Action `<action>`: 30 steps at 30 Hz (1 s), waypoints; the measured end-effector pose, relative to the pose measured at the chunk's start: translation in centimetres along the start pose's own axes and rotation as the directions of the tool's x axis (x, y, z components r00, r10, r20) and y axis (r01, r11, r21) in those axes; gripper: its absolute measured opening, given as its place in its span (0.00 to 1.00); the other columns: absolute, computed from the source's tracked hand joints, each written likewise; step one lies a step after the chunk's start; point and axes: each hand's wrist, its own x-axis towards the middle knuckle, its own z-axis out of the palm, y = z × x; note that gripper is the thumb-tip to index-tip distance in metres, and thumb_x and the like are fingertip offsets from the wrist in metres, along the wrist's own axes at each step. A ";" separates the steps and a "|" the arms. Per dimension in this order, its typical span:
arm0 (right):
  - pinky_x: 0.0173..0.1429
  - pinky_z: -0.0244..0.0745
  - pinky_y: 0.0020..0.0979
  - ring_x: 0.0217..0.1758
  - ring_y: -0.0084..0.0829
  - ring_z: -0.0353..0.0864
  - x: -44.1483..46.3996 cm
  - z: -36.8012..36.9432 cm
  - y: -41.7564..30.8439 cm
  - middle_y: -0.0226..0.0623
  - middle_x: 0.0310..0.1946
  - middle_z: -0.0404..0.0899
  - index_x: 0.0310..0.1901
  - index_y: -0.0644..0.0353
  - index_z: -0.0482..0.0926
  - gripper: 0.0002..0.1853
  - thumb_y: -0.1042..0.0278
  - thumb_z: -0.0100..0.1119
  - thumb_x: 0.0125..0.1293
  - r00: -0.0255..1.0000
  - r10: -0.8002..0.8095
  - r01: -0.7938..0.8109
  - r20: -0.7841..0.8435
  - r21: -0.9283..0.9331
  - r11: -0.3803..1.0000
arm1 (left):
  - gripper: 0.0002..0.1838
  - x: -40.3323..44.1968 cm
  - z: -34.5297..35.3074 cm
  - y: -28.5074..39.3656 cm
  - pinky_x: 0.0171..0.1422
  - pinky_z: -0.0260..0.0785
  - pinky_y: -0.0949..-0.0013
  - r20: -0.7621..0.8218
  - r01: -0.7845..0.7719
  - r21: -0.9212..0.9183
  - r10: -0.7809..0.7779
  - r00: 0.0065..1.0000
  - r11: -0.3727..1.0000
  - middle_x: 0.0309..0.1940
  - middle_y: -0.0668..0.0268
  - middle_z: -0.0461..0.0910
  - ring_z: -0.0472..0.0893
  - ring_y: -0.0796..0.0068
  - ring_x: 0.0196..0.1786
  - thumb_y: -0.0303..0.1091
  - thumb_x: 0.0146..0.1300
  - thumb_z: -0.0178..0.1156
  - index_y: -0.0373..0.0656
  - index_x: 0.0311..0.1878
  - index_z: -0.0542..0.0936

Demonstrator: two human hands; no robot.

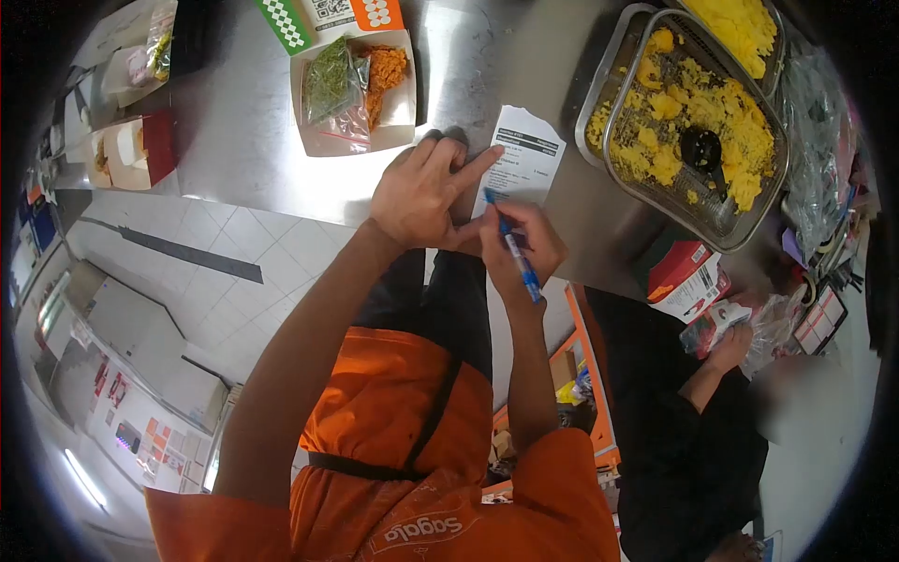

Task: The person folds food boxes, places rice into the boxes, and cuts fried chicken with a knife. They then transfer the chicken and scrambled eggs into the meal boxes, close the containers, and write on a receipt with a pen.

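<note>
A blue pen (516, 251) is gripped in my right hand (529, 245), its tip at the lower part of a printed white receipt (538, 155) lying on the steel counter. My left hand (423, 192) rests flat beside the receipt, index finger stretched onto its left edge and thumb spread below. Its other fingers are bent somewhat, and nothing is held in it. Just beyond my left hand stands an open takeaway box (384, 142) with fried chicken (386, 77) and a clear bag of green shreds (330, 82) inside.
To the right, a wire-mesh tray (611, 140) holds yellow crumbled food and a black scoop (702, 150). More boxes (161, 150) stand at the far left. A co-worker in black (655, 403) handles a plastic-wrapped packet (716, 323) at the right, near a red-and-white box (688, 281).
</note>
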 end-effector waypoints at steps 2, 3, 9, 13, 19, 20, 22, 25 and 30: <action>0.33 0.78 0.26 0.28 0.25 0.86 0.0 -0.4 0.1 0.38 0.30 0.85 0.39 0.63 0.84 0.09 0.78 0.73 0.57 0.997 -0.067 0.068 0.034 -0.020 0.998 | 0.41 0.0 0.2 0.1 0.41 0.75 0.63 -0.029 -0.027 -0.015 0.026 0.999 1.000 0.39 0.64 0.71 0.75 0.64 0.41 0.57 0.50 0.75 0.51 0.68 0.80; 0.34 0.78 0.25 0.29 0.23 0.85 -0.2 -0.5 -0.1 0.37 0.30 0.86 0.38 0.64 0.84 0.07 0.78 0.73 0.59 1.000 0.000 -0.001 0.015 0.011 1.000 | 0.42 0.2 0.5 -0.1 0.38 0.73 0.63 -0.073 -0.049 -0.020 0.047 0.996 0.999 0.37 0.65 0.70 0.75 0.65 0.38 0.57 0.48 0.76 0.51 0.67 0.80; 0.34 0.77 0.25 0.30 0.21 0.84 -1.4 -0.1 0.8 0.36 0.29 0.86 0.37 0.64 0.84 0.06 0.78 0.73 0.60 0.999 0.035 -0.036 0.024 0.052 0.998 | 0.43 0.1 0.7 -0.2 0.35 0.71 0.63 -0.105 -0.062 -0.013 0.060 0.993 0.998 0.36 0.65 0.68 0.74 0.65 0.35 0.59 0.46 0.77 0.51 0.66 0.81; 0.34 0.77 0.27 0.28 0.25 0.83 -1.0 -0.5 0.7 0.37 0.29 0.85 0.38 0.61 0.84 0.08 0.76 0.74 0.57 0.999 0.040 -0.040 -0.004 -0.007 0.999 | 0.42 0.3 0.6 -0.1 0.35 0.71 0.63 -0.132 -0.064 -0.019 0.061 0.989 0.998 0.35 0.65 0.68 0.74 0.65 0.35 0.57 0.46 0.77 0.52 0.66 0.81; 0.34 0.76 0.26 0.29 0.22 0.83 -0.8 -0.8 0.4 0.35 0.27 0.85 0.36 0.62 0.84 0.06 0.77 0.73 0.58 0.995 0.072 -0.075 -0.063 -0.047 0.996 | 0.42 0.2 0.2 0.2 0.36 0.71 0.63 -0.084 -0.031 -0.019 0.029 0.996 0.999 0.36 0.64 0.69 0.75 0.65 0.37 0.53 0.44 0.79 0.51 0.65 0.81; 0.34 0.77 0.28 0.29 0.24 0.84 -0.4 -0.7 0.0 0.37 0.27 0.85 0.36 0.61 0.85 0.07 0.76 0.74 0.57 0.995 0.071 -0.076 -0.068 -0.072 0.995 | 0.42 0.3 0.2 0.2 0.37 0.72 0.63 -0.083 -0.036 -0.022 0.034 0.996 0.999 0.36 0.64 0.69 0.75 0.65 0.37 0.53 0.44 0.79 0.51 0.65 0.81; 0.33 0.77 0.29 0.27 0.27 0.84 0.0 -1.1 -0.6 0.38 0.26 0.84 0.37 0.62 0.85 0.07 0.76 0.74 0.58 0.995 0.066 -0.072 -0.078 -0.076 0.995 | 0.42 0.2 0.1 0.2 0.37 0.72 0.63 -0.085 -0.041 -0.026 0.038 0.996 0.999 0.37 0.64 0.70 0.75 0.65 0.37 0.53 0.43 0.79 0.51 0.65 0.81; 0.37 0.79 0.32 0.32 0.32 0.84 -0.6 -1.9 -1.2 0.39 0.31 0.84 0.40 0.62 0.85 0.07 0.78 0.72 0.60 0.999 -0.026 0.018 -0.041 -0.167 0.986 | 0.41 0.4 -0.1 0.4 0.39 0.72 0.63 -0.079 -0.038 -0.034 0.036 0.996 0.999 0.38 0.63 0.71 0.75 0.65 0.37 0.53 0.45 0.79 0.49 0.64 0.82; 0.54 0.78 0.43 0.49 0.46 0.82 1.5 -3.6 -0.6 0.47 0.51 0.81 0.55 0.59 0.85 0.18 0.82 0.63 0.63 0.944 -0.313 0.324 0.107 -0.490 0.809 | 0.38 0.0 -0.8 0.5 0.49 0.75 0.60 -0.027 -0.020 -0.066 0.018 0.999 0.998 0.44 0.60 0.72 0.77 0.60 0.45 0.54 0.53 0.71 0.47 0.66 0.79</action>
